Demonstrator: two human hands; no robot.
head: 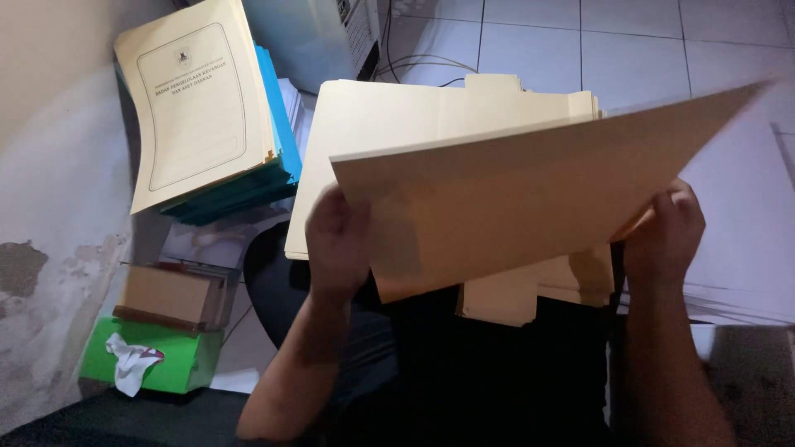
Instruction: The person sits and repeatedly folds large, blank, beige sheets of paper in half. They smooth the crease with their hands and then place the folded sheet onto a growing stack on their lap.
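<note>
Though fingers hidden, hands (338, 240) behind folder (530, 194)

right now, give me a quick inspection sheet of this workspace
surface: white tiled floor
job's things: tan folder lifted over a folder stack
clutter: green tissue box, brown box, leaning pile of cream and teal folders
hands: left hand and right hand grip the tan folder's edges
cables: dark cables on the floor
surroundings: peeling wall, pale appliance
</note>
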